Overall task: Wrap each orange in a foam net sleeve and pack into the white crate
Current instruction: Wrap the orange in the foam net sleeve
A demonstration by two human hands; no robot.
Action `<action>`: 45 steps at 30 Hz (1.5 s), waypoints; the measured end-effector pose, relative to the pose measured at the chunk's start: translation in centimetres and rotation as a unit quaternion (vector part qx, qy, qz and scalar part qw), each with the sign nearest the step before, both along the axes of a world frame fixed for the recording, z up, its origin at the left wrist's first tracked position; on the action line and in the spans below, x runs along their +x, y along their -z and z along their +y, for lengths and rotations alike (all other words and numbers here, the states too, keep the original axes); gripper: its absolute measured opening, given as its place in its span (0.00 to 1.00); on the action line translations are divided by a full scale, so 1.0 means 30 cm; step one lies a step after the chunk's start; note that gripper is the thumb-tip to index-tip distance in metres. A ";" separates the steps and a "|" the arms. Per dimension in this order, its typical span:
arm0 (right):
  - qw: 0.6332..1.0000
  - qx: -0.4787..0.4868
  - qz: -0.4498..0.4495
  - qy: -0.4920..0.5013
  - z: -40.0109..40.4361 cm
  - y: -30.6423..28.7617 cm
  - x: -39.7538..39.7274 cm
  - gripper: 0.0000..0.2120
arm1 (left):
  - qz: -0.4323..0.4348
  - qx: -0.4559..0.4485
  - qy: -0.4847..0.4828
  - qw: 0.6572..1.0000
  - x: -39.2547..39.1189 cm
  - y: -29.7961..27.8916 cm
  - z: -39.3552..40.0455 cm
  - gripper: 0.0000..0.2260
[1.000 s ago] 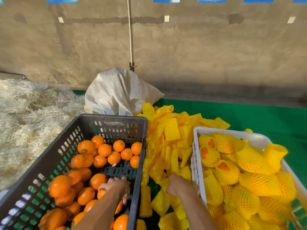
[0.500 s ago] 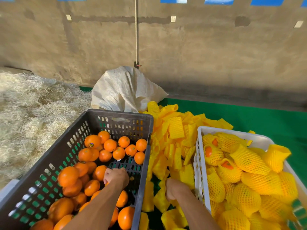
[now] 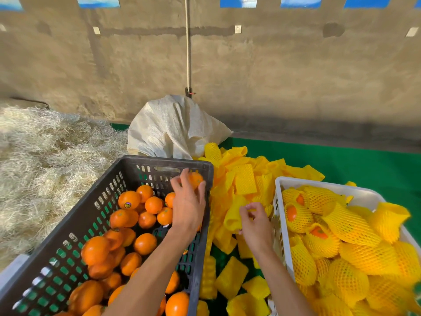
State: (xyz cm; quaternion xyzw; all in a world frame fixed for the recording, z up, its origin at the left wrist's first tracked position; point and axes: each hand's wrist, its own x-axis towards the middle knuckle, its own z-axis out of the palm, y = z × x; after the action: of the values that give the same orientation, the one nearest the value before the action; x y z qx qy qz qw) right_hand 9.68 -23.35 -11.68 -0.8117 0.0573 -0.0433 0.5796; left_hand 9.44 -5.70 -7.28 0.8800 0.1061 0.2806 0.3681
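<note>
The left hand (image 3: 188, 201) grips 1 orange (image 3: 195, 179) above the black crate (image 3: 68, 233). Just right of it and nearer, the right hand (image 3: 254, 222) pinches a sleeve (image 3: 234, 215), whose mouth cannot be made out.

The loose oranges (image 3: 145, 244) are bright orange, some bearing small dark stickers, inside a black slotted crate (image 3: 98, 215). The foam net sleeves (image 3: 245, 182) are yellow with a fine diamond mesh. The packing crate (image 3: 279, 201) is white. A green mat (image 3: 355, 163) covers the floor; the woven sack (image 3: 173, 128) is off-white, the straw (image 3: 45, 156) pale.
</note>
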 end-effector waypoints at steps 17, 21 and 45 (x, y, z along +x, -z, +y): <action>0.978 0.203 -0.046 0.017 -0.028 -0.083 -0.015 0.12 | 0.181 -0.602 0.319 0.710 -0.022 -0.047 -0.160 0.29; 0.949 0.314 0.019 -0.006 -0.046 -0.076 0.002 0.13 | 0.197 -0.623 0.330 0.682 -0.019 -0.050 -0.156 0.35; 0.992 0.078 -0.089 0.037 -0.094 -0.041 0.025 0.06 | 0.169 -0.394 0.256 0.866 -0.033 -0.041 -0.211 0.24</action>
State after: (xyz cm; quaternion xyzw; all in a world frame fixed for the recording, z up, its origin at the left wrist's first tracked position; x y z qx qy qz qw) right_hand 10.43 -26.16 -10.44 -0.7544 0.0389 -0.1321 0.6418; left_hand 8.46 -12.05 -6.05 0.6917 0.0395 -0.0416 0.7199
